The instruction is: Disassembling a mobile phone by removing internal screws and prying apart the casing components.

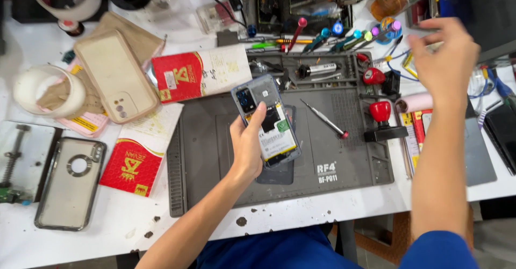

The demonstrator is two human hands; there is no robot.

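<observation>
My left hand (246,145) holds an opened phone (267,119) with its back cover off, battery and boards showing, tilted above the grey repair mat (215,161). My thumb lies on the phone's middle. My right hand (443,54) is raised at the far right, fingers spread and holding nothing, over a cluster of screwdrivers with coloured tips (349,35). A thin screwdriver with a red end (325,118) lies on the mat to the right of the phone.
Red and white boxes (196,74) (131,167), a beige phone case (115,75), a clear case (70,183) and tape rolls (45,91) crowd the left. Red-knobbed tools (380,113) stand right of the mat. A dark phone (502,134) lies at the far right.
</observation>
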